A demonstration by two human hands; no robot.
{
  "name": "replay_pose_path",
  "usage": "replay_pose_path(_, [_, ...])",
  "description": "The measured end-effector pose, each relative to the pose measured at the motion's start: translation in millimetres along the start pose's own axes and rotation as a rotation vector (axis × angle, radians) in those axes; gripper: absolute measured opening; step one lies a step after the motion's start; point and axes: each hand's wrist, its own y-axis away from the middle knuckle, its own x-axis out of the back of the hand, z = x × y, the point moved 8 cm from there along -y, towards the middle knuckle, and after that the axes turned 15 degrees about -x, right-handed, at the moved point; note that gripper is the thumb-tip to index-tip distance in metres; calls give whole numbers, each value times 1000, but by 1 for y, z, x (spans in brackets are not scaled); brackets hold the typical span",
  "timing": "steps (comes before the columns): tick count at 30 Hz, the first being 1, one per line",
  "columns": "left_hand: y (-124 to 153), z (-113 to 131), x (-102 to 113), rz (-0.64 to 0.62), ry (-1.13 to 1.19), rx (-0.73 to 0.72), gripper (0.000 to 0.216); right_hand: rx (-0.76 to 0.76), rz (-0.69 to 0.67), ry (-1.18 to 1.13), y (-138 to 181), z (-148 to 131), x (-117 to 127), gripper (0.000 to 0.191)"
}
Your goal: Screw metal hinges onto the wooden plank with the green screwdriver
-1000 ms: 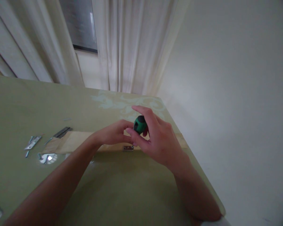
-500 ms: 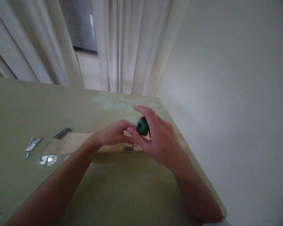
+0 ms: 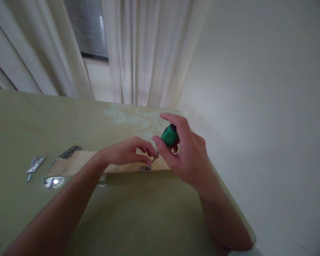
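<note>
My right hand (image 3: 188,156) grips a screwdriver with a green and black handle (image 3: 170,135), its thin shaft slanting down to the left towards a small metal hinge (image 3: 144,169) on the near edge of a pale wooden board (image 3: 77,161). My left hand (image 3: 125,152) rests on the board just left of the hinge, fingertips pinched close to the shaft's tip; whether they hold a screw is too small to tell. The board lies flat across the olive-green table (image 3: 138,213).
Left of the board lie loose metal hinges (image 3: 36,164), a dark flat strip (image 3: 68,152) and a shiny round lid with small parts (image 3: 52,181). The table's right edge falls away to a white floor. Curtains and a window stand behind the table.
My right hand has lifted and tilted the screwdriver up and to the right, so its shaft now shows. My left fingers have spread slightly by the hinge.
</note>
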Motion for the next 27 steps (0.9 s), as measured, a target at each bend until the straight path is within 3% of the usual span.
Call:
replay_pose_path(9, [-1,4,-8,-29,44,-36,14,22,-86,28,-3,1,-18,44])
replay_pose_path(27, [-1,2,-10,-41,64,20,12,26,-131,52,-4,4,-25,43])
